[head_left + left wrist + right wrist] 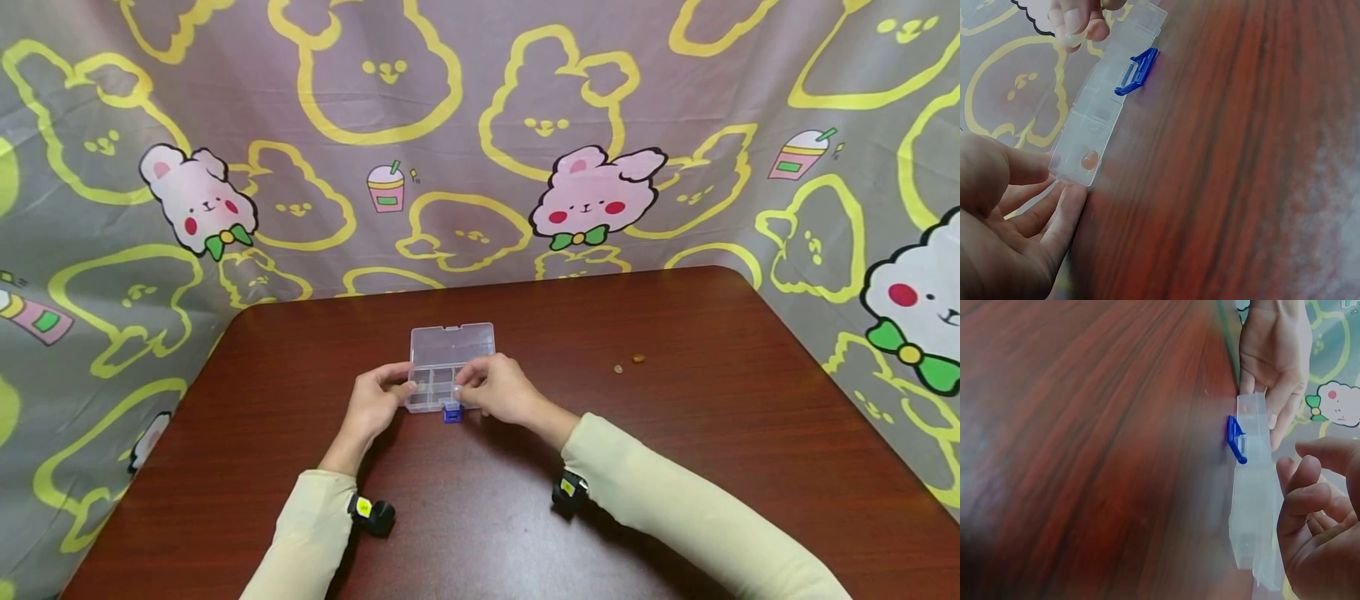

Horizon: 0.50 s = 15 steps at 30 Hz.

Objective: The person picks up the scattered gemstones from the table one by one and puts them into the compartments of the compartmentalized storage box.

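From my remote seat, a bunny-print backdrop [480, 125] rings a dark wooden counter [675, 467], with the work at its middle. Both arms in cream sleeves [675, 500] reach in from the near edge, each with a small camera strapped at the wrist.

A clear plastic compartment box [442, 375] lies flat on the counter, its lid [452, 343] swung open and lying back toward the backdrop. The left hand [375, 404] holds the box's left end, fingers straight along its side and thumb at its rim. The right hand [498, 390] is at the right end, its fingers curled over the rim; from the wrist view the fingertips [1300, 494] sit just beside the wall, and I cannot tell whether that grip actually pinches it.

A blue latch [452, 412] hangs at the middle of the front wall. One small amber bead [1089, 160] lies in the corner compartment nearest the left hand. Two more small beads [628, 362] lie on the bare counter, well apart to the right.
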Motion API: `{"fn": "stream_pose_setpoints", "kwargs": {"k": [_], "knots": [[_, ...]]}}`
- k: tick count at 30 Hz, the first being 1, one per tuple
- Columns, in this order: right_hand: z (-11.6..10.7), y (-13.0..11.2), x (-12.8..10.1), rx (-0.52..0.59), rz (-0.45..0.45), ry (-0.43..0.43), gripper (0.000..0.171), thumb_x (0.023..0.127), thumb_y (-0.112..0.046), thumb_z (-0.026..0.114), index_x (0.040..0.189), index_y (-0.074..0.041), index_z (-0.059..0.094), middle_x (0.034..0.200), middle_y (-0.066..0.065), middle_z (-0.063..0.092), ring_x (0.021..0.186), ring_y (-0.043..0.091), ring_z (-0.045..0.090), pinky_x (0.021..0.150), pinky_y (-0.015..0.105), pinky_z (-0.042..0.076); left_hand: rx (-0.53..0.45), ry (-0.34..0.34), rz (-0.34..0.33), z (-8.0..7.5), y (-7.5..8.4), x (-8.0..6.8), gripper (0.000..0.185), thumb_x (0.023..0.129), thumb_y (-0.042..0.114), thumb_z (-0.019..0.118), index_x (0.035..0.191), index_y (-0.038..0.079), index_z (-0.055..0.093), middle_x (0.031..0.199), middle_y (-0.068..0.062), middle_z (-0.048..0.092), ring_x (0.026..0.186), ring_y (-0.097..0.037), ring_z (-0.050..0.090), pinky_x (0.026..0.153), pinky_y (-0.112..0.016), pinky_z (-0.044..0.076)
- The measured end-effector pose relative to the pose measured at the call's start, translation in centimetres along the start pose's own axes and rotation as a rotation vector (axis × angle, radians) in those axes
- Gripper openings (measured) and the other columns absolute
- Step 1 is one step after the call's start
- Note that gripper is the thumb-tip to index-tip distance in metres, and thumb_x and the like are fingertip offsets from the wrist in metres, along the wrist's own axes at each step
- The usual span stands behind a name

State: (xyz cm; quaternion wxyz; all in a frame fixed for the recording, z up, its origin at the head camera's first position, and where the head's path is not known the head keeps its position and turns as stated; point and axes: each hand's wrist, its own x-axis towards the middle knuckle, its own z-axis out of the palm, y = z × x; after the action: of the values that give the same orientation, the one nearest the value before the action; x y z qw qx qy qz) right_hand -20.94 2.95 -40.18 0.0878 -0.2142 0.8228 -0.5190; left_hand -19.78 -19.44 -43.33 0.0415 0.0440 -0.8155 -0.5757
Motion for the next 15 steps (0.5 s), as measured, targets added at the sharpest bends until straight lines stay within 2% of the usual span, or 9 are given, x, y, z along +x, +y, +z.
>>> {"fn": "stream_pose_setpoints", "kwargs": {"k": [4, 10, 15], "knots": [[0.5, -0.4, 0.4, 0.003, 0.007, -0.005, 0.005, 0.084, -0.004, 0.077, 0.088, -0.004, 0.072, 0.069, 0.000, 0.066, 0.045, 0.011, 0.055, 0.046, 0.026, 0.050, -0.009, -0.001, -0.008, 0.0, 0.0, 0.0, 0.031, 0.091, -0.006, 0.066, 0.123, -0.008, 0.066, 0.118, -0.027, 0.066, 0.083, -0.016, 0.066, 0.067, -0.018, 0.052], [1.1, -0.8, 0.8, 0.000, 0.014, -0.017, 0.007, 0.084, -0.003, 0.077, 0.089, -0.003, 0.072, 0.070, -0.001, 0.067, 0.050, 0.022, 0.062, 0.047, 0.026, 0.050, -0.010, -0.005, -0.003, 0.0, 0.0, 0.0, 0.032, 0.091, -0.006, 0.066, 0.123, -0.008, 0.066, 0.119, -0.027, 0.066, 0.083, -0.016, 0.066, 0.068, -0.017, 0.052], [1.4, -1.1, 1.2, -0.022, -0.014, -0.007, 0.008, 0.084, -0.002, 0.077, 0.090, -0.001, 0.073, 0.070, -0.001, 0.066, 0.046, 0.012, 0.056, 0.046, 0.025, 0.049, -0.031, -0.013, -0.007, 0.0, 0.0, 0.1, 0.032, 0.091, -0.007, 0.065, 0.123, -0.008, 0.066, 0.119, -0.027, 0.066, 0.083, -0.014, 0.066, 0.068, -0.018, 0.052]]}}
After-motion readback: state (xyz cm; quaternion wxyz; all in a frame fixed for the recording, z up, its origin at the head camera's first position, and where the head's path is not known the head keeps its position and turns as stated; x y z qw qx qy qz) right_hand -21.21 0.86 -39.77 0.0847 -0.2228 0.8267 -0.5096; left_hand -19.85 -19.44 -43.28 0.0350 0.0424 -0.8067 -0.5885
